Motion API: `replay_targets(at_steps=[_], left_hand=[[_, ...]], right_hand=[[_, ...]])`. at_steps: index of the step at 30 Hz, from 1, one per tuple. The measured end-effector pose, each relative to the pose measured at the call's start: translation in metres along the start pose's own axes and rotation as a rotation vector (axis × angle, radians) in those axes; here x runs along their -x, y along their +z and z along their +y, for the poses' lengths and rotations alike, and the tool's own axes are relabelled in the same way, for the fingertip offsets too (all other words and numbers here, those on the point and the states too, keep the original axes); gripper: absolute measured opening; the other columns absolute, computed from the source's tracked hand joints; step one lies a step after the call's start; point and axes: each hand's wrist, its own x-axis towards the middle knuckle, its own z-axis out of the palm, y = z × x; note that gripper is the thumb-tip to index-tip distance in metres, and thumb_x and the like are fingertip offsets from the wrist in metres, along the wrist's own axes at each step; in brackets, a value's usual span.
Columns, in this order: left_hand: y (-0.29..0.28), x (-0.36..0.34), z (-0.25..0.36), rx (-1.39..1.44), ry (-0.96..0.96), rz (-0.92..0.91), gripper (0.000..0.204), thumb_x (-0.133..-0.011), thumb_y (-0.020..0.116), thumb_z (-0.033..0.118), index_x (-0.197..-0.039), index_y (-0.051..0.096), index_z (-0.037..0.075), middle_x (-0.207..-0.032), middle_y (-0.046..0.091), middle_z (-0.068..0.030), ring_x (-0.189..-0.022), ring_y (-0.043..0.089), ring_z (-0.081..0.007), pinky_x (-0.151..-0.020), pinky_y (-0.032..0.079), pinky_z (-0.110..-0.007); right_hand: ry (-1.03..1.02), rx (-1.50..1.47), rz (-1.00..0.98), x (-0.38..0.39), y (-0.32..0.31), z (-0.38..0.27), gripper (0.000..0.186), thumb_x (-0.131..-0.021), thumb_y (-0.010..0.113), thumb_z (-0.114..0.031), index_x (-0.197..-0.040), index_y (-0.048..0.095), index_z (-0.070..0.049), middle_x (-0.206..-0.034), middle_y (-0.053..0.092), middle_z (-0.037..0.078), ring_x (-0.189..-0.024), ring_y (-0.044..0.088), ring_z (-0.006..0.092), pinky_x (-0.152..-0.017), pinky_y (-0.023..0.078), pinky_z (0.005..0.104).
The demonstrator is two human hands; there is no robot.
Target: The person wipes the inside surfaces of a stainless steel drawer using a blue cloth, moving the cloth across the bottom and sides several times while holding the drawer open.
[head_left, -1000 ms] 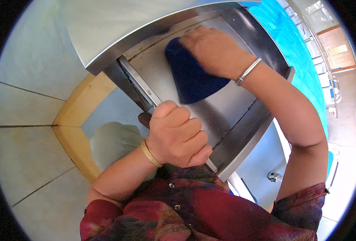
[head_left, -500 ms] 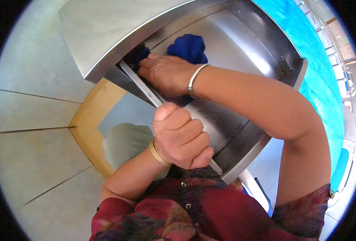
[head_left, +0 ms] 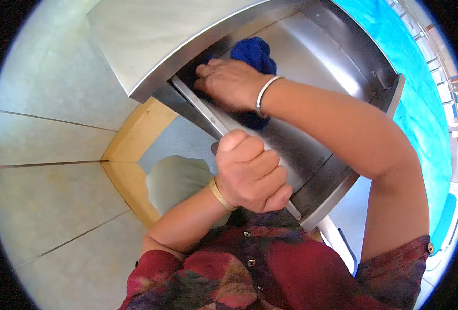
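A shiny metal drawer [head_left: 337, 62] stands pulled out from under a metal tabletop [head_left: 162, 31]. My left hand [head_left: 252, 173], with a yellow band at its wrist, is closed in a fist round the drawer's near side wall. Inside the drawer, close to the tabletop's edge, my right hand [head_left: 231, 85] presses down with bent fingers on a dark blue cloth [head_left: 255, 51]. Some of the cloth bunches up beyond the knuckles, and a darker part shows under the wrist, beside a silver bangle. The fingertips are partly lost in the shadow there.
Bright turquoise sheeting [head_left: 425, 150] lies past the drawer's far side. Below the tabletop at left are a yellow board-like frame [head_left: 128, 129] and my pale-clothed knee [head_left: 177, 178]. Large grey tiles [head_left: 48, 196] cover the floor. A metal rack [head_left: 430, 51] stands at upper right.
The whole view has shifted, so drawer and hands sit further right. My right hand has slid slightly deeper with the cloth; less blue shows at its fingertips. My left hand keeps its grip.
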Motion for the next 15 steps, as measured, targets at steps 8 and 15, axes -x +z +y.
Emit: replay_targets(at_steps=[8,15], left_hand=[[0.001,-0.001,0.003,0.018,-0.003,0.010,0.027,-0.058,0.058,0.029,-0.050,0.036,0.015,-0.055,0.031,-0.0012,-0.052,0.036,-0.0172,-0.053,0.028,-0.032],[0.004,-0.003,0.001,-0.009,0.013,0.057,0.026,-0.059,0.052,0.030,-0.050,0.033,0.015,-0.053,0.027,-0.0004,-0.048,0.033,-0.0171,-0.054,0.025,-0.033]], right_hand=[[0.362,0.172,-0.234,0.014,-0.026,0.031,0.027,-0.072,0.050,-0.003,-0.097,0.060,-0.004,-0.102,0.053,0.016,-0.098,0.053,0.0311,-0.081,0.046,0.0398],[0.229,0.295,-0.077,0.016,-0.017,0.045,0.027,-0.068,0.052,-0.002,-0.093,0.061,-0.004,-0.099,0.055,0.016,-0.095,0.055,0.0316,-0.079,0.047,0.0392]])
